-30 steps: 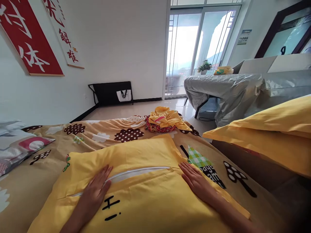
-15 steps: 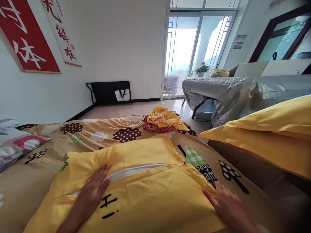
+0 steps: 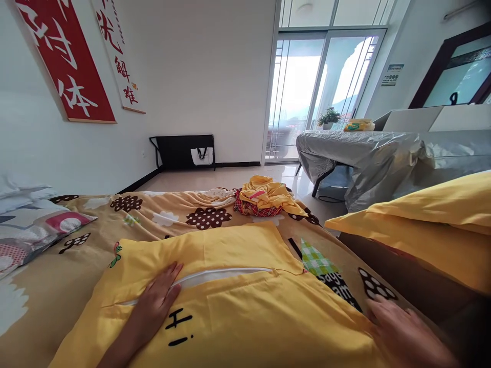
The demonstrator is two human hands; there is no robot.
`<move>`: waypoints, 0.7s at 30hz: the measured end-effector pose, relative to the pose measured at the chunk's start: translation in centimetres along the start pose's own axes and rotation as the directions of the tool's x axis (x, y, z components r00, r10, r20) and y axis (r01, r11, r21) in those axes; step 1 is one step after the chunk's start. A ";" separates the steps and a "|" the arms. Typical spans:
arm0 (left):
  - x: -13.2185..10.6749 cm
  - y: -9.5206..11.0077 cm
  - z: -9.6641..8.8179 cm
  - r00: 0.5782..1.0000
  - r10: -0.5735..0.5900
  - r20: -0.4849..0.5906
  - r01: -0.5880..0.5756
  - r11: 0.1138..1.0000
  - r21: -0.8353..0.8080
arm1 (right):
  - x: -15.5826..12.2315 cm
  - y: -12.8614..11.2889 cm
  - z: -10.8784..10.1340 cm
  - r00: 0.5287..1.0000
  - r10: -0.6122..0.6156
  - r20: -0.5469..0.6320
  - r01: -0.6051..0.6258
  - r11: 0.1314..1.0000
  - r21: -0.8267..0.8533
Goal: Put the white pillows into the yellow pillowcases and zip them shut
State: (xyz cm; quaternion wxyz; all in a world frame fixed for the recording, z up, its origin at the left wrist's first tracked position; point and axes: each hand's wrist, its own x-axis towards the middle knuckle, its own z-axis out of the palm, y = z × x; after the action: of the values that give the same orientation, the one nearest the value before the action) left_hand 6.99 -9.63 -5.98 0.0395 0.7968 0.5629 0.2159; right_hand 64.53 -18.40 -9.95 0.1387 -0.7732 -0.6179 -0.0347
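both hands, left (image 3: 155, 306) and right (image 3: 402, 335), flat on yellow pillow (image 3: 245, 317)

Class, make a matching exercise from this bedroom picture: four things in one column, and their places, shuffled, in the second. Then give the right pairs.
Things:
1. left hand
2. right hand
3. crumpled yellow cloth
4. potted plant

Places:
A. far end of the bed
B. on the covered table by the glass door
C. flat on the yellow pillowcase, beside its white opening
D. at the pillowcase's right edge

Pairs: 1-C, 2-D, 3-A, 4-B
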 end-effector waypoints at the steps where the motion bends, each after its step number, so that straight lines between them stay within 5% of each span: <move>1: 0.0 0.0 0.0 1.000 -0.003 0.001 0.003 1.000 0.004 | 0.9 -1.3 -0.9 0.999 -0.042 0.013 0.043 0.998 -0.036; 3: 0.0 0.0 0.0 1.000 -0.010 0.008 0.010 1.000 0.008 | 3.0 -5.4 -3.4 0.992 -0.123 0.007 0.123 0.992 0.011; 6: 0.1 0.2 0.0 1.000 -0.023 0.018 0.023 1.000 0.006 | 5.9 -14.8 -7.8 0.930 -0.338 -0.144 0.361 0.914 0.186; 10: 0.1 0.4 -0.1 0.997 -0.067 0.029 0.067 0.998 -0.005 | 8.3 -28.9 -10.4 0.763 -0.628 -0.150 0.632 0.679 0.372; 12: 0.0 0.3 0.0 0.997 -0.069 0.029 0.069 0.998 -0.015 | 8.9 -34.6 -8.7 0.663 -0.732 -0.159 0.718 0.561 0.412; 15: -0.3 0.0 0.2 0.997 -0.069 0.017 0.070 0.997 -0.025 | 8.9 -40.0 -3.1 0.663 -0.748 -0.027 0.679 0.586 0.442; 18: -0.2 -0.2 0.4 0.998 -0.068 0.018 0.068 0.997 -0.030 | 8.8 -41.2 2.5 0.676 -0.734 0.065 0.634 0.624 0.458; 21: 0.1 -0.4 0.4 0.998 -0.060 0.019 0.061 0.996 -0.071 | 9.7 -40.2 4.8 0.645 -0.757 0.100 0.635 0.605 0.481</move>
State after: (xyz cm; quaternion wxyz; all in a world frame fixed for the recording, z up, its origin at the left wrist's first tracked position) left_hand 6.82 -9.26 -6.45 0.0795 0.7793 0.5783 0.2280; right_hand 27.41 -0.03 -5.46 0.1761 -0.4160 -0.8783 0.1567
